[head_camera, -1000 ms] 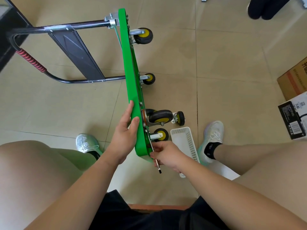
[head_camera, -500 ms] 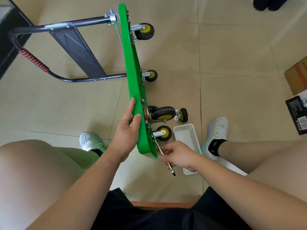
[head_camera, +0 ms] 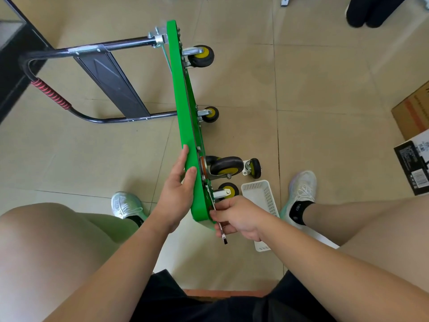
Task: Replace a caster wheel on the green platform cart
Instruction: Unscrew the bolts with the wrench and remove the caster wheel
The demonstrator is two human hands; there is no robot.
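- The green cart (head_camera: pixel 183 108) stands on edge on the tiled floor (head_camera: pixel 325 89), wheels pointing right.
- The left hand (head_camera: pixel 176 194) presses flat on its deck.
- The right hand (head_camera: pixel 239 217) grips a wrench (head_camera: pixel 223 235) by the nearest wheel (head_camera: pixel 228 190).
- A loose wheel (head_camera: pixel 254 168) lies near a white basket (head_camera: pixel 262 196).

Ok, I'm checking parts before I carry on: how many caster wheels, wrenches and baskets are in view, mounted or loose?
Caster wheels mounted on the green cart: 4
Loose caster wheel on the floor: 1
Wrench: 1
White basket: 1
Total: 7
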